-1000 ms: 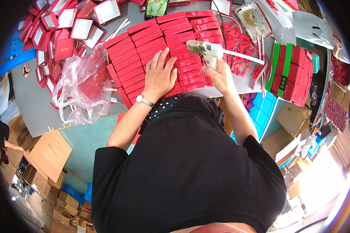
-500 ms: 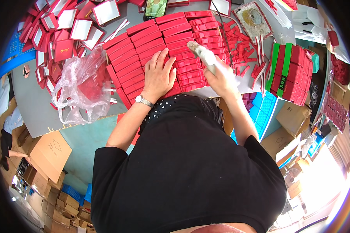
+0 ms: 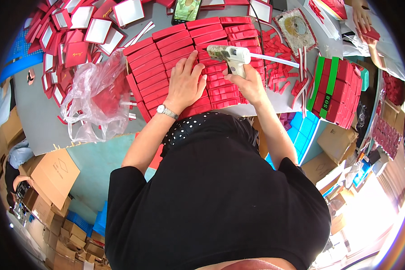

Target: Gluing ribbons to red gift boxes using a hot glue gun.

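Note:
Long rows of slim red boxes point(image 3: 150, 67) stand packed side by side on the table before me. Across them rests my left hand point(image 3: 185, 83), fingers stretched out and apart, a watch point(image 3: 166, 111) at its wrist. My right hand point(image 3: 251, 87) is wrapped round the handle of a white glue gun point(image 3: 239, 56). Its nozzle end, wrapped in something mottled, points left over the boxes. A pale glue stick point(image 3: 276, 60) juts from its back. Boxes in the right-hand rows carry small red bows point(image 3: 220, 85).
Open red box parts point(image 3: 96, 29) pile up at the far left, behind a clear plastic bag point(image 3: 94, 101). Loose red bows point(image 3: 276, 47) lie right, near a stained square plate point(image 3: 294, 26). Green-banded box stacks point(image 3: 339, 85) stand farther right. A co-worker's hands point(image 3: 364, 22) hold a red piece.
The glue gun has swung round, so its side and glue stick now show. My left hand stays on the boxes. The co-worker's hands have come further into view.

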